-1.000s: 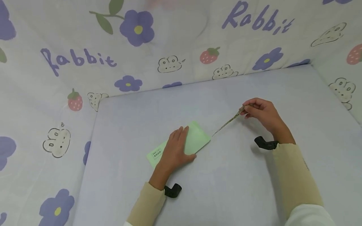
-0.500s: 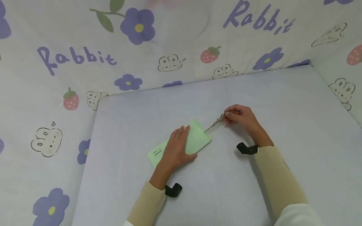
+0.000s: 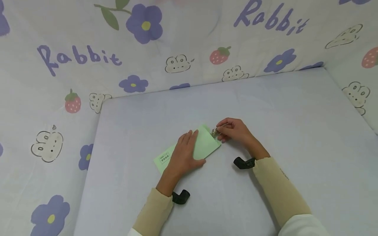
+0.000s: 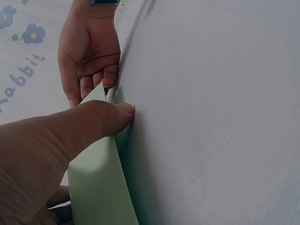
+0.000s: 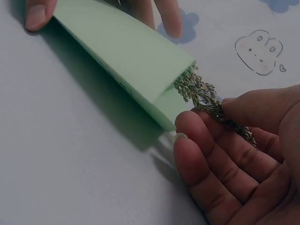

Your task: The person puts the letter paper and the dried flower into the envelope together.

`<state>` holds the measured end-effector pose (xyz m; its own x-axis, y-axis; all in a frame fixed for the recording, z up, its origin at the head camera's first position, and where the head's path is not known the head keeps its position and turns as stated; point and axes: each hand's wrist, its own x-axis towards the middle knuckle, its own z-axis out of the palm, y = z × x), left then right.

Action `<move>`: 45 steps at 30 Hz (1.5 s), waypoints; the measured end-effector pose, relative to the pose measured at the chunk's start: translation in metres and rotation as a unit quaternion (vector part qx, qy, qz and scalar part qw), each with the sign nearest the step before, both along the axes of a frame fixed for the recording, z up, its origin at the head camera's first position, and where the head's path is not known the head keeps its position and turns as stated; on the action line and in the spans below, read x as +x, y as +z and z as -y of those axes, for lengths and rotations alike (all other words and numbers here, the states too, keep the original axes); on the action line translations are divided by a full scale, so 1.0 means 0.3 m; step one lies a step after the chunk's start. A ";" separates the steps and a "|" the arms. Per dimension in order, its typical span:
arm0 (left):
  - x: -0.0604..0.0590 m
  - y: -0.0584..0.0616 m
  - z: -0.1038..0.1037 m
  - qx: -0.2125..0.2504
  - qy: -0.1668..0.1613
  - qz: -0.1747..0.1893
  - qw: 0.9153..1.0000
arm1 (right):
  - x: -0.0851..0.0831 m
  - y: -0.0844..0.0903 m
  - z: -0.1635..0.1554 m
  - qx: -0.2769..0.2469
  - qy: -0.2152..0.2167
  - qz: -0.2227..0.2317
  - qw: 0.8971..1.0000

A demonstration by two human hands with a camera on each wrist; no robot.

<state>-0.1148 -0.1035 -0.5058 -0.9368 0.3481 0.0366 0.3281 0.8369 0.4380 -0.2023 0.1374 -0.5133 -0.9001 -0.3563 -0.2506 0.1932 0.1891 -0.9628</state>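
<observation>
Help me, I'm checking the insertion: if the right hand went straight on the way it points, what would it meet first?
Probably the open mouth of the green envelope; the right hand pinches a dried sprig whose tip is already inside.

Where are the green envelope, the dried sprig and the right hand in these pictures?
green envelope (image 5: 126,51), right wrist view, on its upper flap.
dried sprig (image 5: 199,91), right wrist view, on the bushy part just outside the envelope's open end.
right hand (image 3: 236,131), head view, on the back of the hand.

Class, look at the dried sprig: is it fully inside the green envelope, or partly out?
Partly out. The sprig enters the envelope mouth, while its tip is pinched by the right hand.
</observation>
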 end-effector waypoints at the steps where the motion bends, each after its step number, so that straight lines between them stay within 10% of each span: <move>1: -0.001 0.000 0.000 0.002 -0.001 -0.002 1.000 | 0.001 0.000 0.006 0.000 0.002 -0.001 1.000; 10: -0.004 0.000 -0.002 0.010 -0.003 0.005 1.000 | 0.005 0.016 -0.004 0.031 0.055 -0.004 0.998; 18: -0.012 0.006 0.004 0.003 -0.008 -0.005 1.000 | 0.003 0.038 -0.024 0.099 0.060 -0.118 0.986; 26: -0.015 0.005 0.004 0.009 -0.004 0.006 1.000 | 0.020 0.046 -0.016 0.078 -0.032 -0.076 0.993; 45: -0.012 0.014 0.013 0.017 -0.005 0.005 1.000 | 0.036 0.035 0.031 0.022 0.026 -0.077 0.996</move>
<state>-0.1184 -0.1076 -0.5017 -0.9339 0.3555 0.0395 0.3315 0.8188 0.4688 -0.1915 0.1282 -0.5028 -0.9102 -0.3941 -0.1276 0.0328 0.2384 -0.9706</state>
